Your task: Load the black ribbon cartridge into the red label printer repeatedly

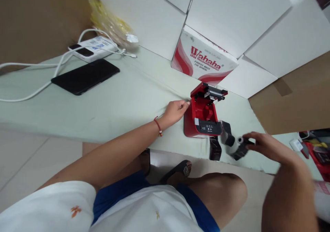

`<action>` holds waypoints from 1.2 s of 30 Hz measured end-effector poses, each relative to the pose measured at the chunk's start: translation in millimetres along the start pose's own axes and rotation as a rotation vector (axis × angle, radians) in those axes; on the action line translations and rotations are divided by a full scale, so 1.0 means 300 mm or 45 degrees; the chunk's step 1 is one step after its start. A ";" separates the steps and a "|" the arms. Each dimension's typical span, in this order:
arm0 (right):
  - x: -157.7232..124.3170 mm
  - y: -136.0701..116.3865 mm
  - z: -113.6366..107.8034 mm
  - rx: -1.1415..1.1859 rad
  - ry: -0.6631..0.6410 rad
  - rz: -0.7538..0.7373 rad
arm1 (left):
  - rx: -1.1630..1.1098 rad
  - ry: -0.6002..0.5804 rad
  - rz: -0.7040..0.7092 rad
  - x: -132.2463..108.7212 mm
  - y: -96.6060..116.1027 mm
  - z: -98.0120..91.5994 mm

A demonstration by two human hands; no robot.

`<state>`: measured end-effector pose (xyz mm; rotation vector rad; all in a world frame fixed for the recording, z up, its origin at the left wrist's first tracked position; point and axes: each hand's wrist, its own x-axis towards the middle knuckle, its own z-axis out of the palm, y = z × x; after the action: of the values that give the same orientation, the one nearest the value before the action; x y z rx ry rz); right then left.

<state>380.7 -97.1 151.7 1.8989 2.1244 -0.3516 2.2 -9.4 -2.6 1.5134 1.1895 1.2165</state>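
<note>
Far out to the left of the red printer (203,117), a white cable (31,65) snakes over the pale green surface (134,98) to a white power strip (90,48). A black phone (85,75) lies flat just in front of the strip and a yellow bag (110,22) sits behind it. Between phone and printer there's a wide bare stretch of surface, and across it comes the left hand (175,111), fingers loosely curled, tips touching the printer's left wall, gripping nothing. The printer sits close to the near edge, lid tipped up and back, its red paper bay open to view. Just behind it a closed Wahaha carton (203,60) stands against stacked white boxes (232,15). From the printer's front a black strip (215,148) droops over the edge. Right of the printer, just off that edge, the right hand (268,147) is wrapped around a black roll (241,146) with a white core. Far right, a red tray (321,159) holds blurred odds and ends.
</note>
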 end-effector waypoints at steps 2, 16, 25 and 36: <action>-0.078 -0.073 -0.104 0.042 -0.011 -0.182 | 0.017 0.023 0.004 0.004 -0.003 0.005; 0.285 -0.662 -0.027 -0.247 0.330 0.023 | 0.081 -0.026 0.025 0.001 0.003 0.001; 0.379 -0.667 -0.011 -0.125 0.272 -0.089 | 0.107 -0.029 0.012 0.000 0.009 0.001; -0.003 -0.604 0.163 0.190 0.850 -0.507 | 0.118 -0.003 0.012 0.002 0.009 0.004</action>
<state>202.7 -135.5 106.5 1.8303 2.9982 0.0773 4.0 -9.4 0.0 1.5893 1.2536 1.1799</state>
